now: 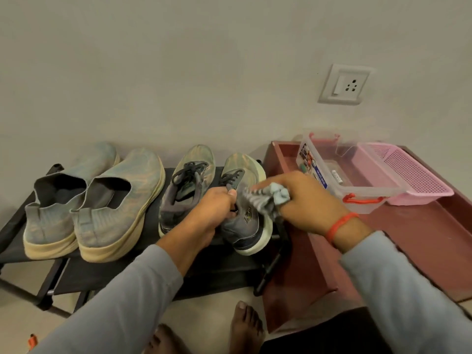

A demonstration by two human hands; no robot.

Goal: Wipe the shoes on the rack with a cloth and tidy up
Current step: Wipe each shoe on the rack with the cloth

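The laced shoe (pixel 245 221) at the right end of the rack (pixel 15 233) is tipped up on its heel end, its toe pointing to the wall. The left hand (pixel 217 208) grips it at the collar, fingers curled round the tongue and thumb by the laces. The right hand (pixel 304 198) pinches a bunched grey-blue cloth (pixel 265 200) and presses it against the shoe's outer side; a red thread (pixel 341 224) circles that wrist. Both arms wear grey sleeves. Just left of this shoe stands its mate (pixel 184 190), flat on the rack's top shelf, laces loose. Further left sit two slip-ons (pixel 102 200) side by side, heels toward me, pale soles touching. The rack is black fabric on a dark frame, against a plain wall. Right of it stands a maroon worktop (pixel 421 238) carrying a clear box (pixel 339 172) with red clasps and, touching it, a pink basket (pixel 408 172). A socket (pixel 344 84) sits on the wall above. Bare feet (pixel 245 325) show on the floor below.
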